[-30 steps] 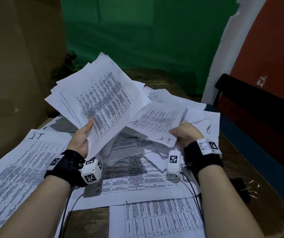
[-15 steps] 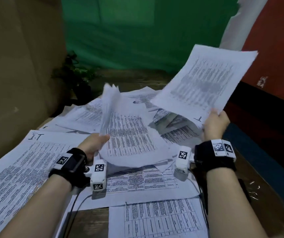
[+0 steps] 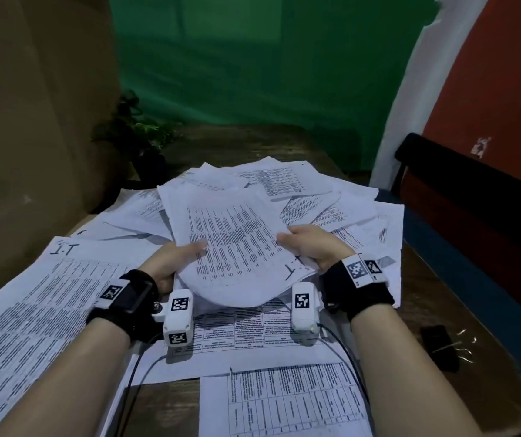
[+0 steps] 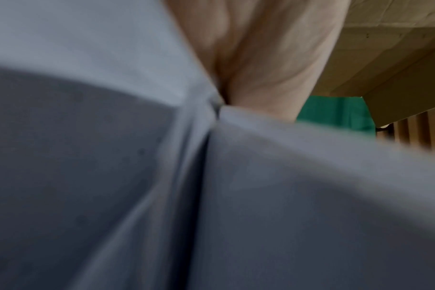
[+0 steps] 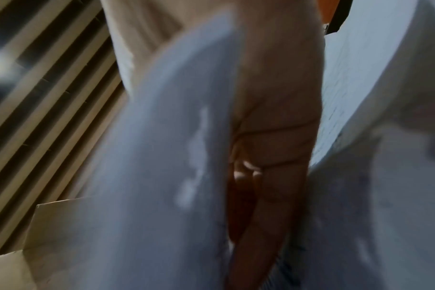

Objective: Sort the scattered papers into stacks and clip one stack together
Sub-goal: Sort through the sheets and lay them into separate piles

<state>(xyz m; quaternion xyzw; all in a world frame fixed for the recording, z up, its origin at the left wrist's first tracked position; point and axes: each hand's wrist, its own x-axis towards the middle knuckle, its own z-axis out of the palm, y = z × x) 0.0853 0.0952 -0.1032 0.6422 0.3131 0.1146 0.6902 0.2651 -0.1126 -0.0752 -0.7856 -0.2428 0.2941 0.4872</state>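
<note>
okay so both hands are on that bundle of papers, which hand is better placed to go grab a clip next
Right, probably. The paper clips lie on the bare table just beside the right hand. The left hand is across the held stack from them and could keep holding it.

white papers (image 3: pixel 234 244) black-printed, green wall (image 3: pixel 253 67), brown table (image 3: pixel 461 389)

We see a dark wooden counter (image 3: pixel 435 279), its bare wood showing at 3 o'clock and in a patch at 6. Printed sheets lie over most of it: a long sheet marked "I.T" (image 3: pixel 32 310) at 9 o'clock, table-ruled sheets (image 3: pixel 287 402) at 6, a loose heap (image 3: pixel 331 197) at 12. At 4 o'clock a small black object (image 3: pixel 438 345) rests beside scattered paper clips (image 3: pixel 464 345).
</note>
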